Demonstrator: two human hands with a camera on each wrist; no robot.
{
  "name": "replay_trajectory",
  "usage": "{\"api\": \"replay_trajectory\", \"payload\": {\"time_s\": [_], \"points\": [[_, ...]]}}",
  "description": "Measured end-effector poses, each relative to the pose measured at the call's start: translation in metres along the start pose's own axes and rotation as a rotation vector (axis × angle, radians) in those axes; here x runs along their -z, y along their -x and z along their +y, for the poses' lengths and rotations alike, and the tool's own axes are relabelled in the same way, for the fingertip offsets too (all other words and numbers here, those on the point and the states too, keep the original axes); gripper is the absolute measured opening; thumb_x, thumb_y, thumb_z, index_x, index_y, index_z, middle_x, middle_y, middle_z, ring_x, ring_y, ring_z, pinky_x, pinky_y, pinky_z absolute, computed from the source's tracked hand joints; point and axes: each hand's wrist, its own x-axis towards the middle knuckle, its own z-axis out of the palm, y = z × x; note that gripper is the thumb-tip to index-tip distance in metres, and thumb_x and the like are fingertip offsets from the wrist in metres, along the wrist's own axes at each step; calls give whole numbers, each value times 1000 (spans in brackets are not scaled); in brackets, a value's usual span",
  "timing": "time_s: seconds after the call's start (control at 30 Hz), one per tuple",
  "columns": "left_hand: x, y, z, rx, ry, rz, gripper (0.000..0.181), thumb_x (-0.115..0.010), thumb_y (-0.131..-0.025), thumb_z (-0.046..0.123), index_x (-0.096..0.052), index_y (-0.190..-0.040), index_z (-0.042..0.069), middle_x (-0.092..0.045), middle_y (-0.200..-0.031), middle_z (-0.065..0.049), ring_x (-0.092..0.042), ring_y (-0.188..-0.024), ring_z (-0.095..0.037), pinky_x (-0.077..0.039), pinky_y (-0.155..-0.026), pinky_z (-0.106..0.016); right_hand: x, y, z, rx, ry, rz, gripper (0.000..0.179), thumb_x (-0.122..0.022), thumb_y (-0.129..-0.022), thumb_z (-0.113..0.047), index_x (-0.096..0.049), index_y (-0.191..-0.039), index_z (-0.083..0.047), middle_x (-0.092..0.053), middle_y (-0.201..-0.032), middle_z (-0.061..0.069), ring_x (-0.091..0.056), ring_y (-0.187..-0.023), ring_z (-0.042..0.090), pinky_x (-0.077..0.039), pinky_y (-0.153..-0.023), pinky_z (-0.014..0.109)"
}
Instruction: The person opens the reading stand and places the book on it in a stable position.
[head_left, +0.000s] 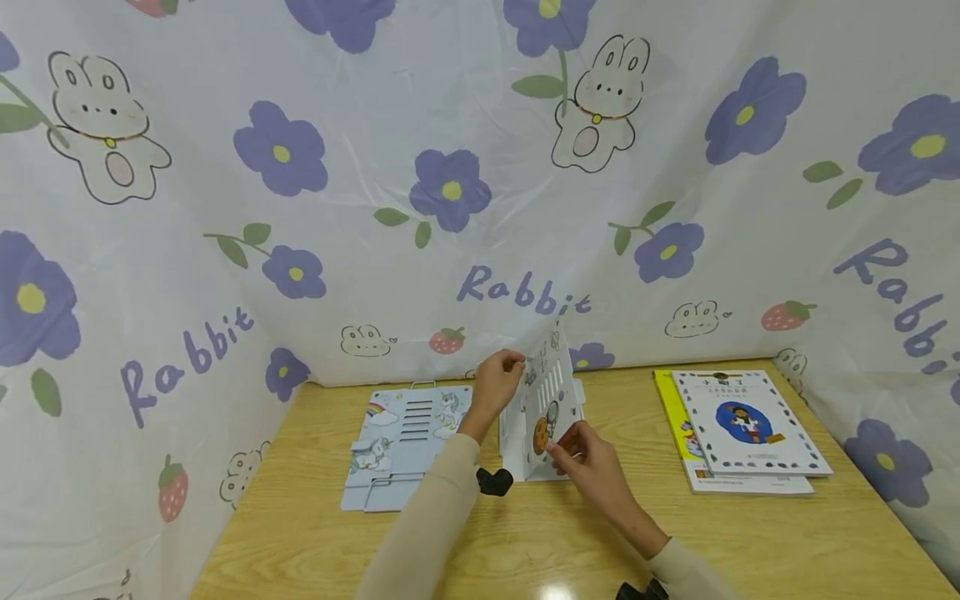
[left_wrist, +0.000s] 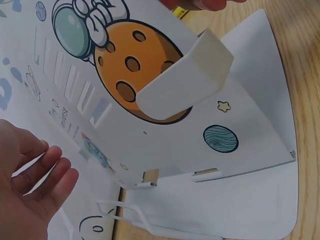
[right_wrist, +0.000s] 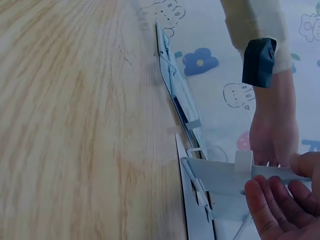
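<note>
A white metal book stand (head_left: 551,400) printed with an astronaut on an orange planet is partly unfolded on the wooden table. Its slotted panel (left_wrist: 165,145) rises steeply from a flat base plate (left_wrist: 270,200), and a white page clip (left_wrist: 200,75) sticks out from the panel. My right hand (head_left: 592,467) pinches the panel's near edge, thumb on one side and fingers on the other. Beside the panel's far left part is my left hand (head_left: 495,390), its fingers loosely bent with nothing between them in the left wrist view. A wire support (left_wrist: 135,212) shows near the base.
To the left lies a folded light blue book stand (head_left: 405,433) with unicorns and a rainbow. Stacked books (head_left: 750,425) lie at the right, a white-covered one on top. A rabbit-and-flower curtain (head_left: 450,108) hangs behind the table (head_left: 517,550).
</note>
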Motion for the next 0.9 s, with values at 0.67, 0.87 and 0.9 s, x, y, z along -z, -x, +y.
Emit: {"api": "replay_trajectory", "payload": {"time_s": [0.67, 0.87, 0.9], "points": [[-16, -13, 18, -77, 12, -134, 42, -55, -108, 11, -57, -147, -4, -62, -144, -24, -60, -135, -37, -51, -116, -49, -10, 3, -5, 133, -13, 63, 8, -74, -98, 1, -67, -103, -2, -74, -92, 10, -79, -88, 23, -64, -72, 22], [-19, -14, 19, -71, 13, -165, 42, -54, -109, 12, -56, -148, -2, -60, -145, -22, -58, -137, -36, -50, -116, -49, -8, 5, -7, 150, 21, 60, 14, -72, -98, 3, -67, -111, 1, -72, -93, 11, -77, -87, 22, -64, -73, 21], [-19, -14, 19, -68, 11, -166, 42, -54, -109, 12, -56, -148, -2, -60, -146, -22, -58, -138, -36, -50, -117, -49, -7, 5, -7, 149, 27, 60, 15, -72, -98, 4, -68, -112, 1, -72, -93, 11, -77, -87, 22, -64, -73, 20]]}}
